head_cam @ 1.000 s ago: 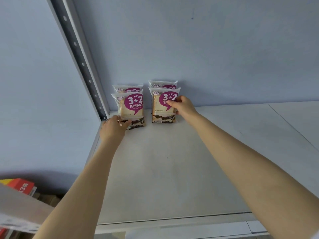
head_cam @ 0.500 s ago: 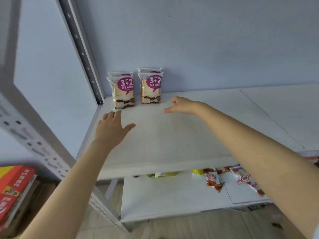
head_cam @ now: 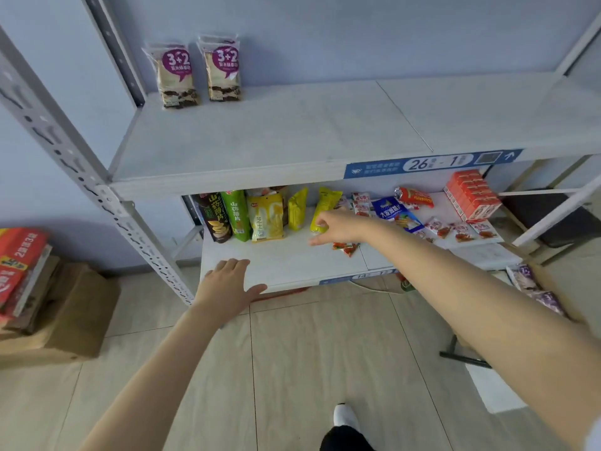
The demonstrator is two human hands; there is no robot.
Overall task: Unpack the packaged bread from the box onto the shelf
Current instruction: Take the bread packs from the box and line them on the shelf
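Looking down from the head camera at a pale metal rack against a blue wall. On the upper shelf [head_cam: 292, 131], two packets of bread stand upright at the back left corner: the left bread packet [head_cam: 177, 76] just beside the rack's rear post, the right bread packet [head_cam: 225, 70] just beside it, with a narrow gap between them. Each has a purple "3+2" label facing forward. Both arms reach out, well below the bread. The left hand [head_cam: 227, 284] is spread flat, palm down, holding nothing, in front of the lower shelf [head_cam: 286, 265]. The right hand [head_cam: 338, 227] is relaxed, fingers loosely extended, grasping nothing, in front of a yellow snack bag [head_cam: 327, 203]. At the right edge, partly hidden by the right arm, a cardboard box [head_cam: 549, 278] shows purple packets [head_cam: 520, 275] inside. The lower shelf also holds green and yellow snack bags, small red sachets and red cartons [head_cam: 471, 195]. A blue label strip [head_cam: 432, 162] runs along the upper shelf's front edge. A white shoe [head_cam: 345, 415] shows on the tiled floor.
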